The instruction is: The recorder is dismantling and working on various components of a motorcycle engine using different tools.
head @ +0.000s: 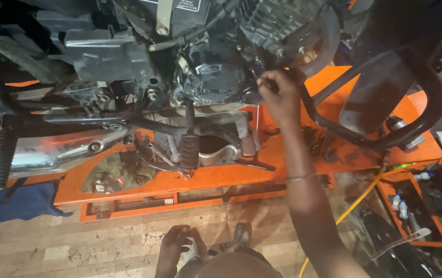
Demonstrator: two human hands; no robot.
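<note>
— Engine cover [215, 77] sits bolted on the motorcycle, above the orange lift's [221, 177] far edge.
— Right hand [278, 92]?
— Pinched on a small tool at the cover; left hand [175, 246] curls loosely, holding nothing.

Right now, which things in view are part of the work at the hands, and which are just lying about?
In hand:
right hand, reaching up to the black engine casing
left hand, low by the knee, grip unclear

Lying about:
orange lift platform
footpeg
chrome exhaust
black crash guard
yellow hose
blue cloth
</note>
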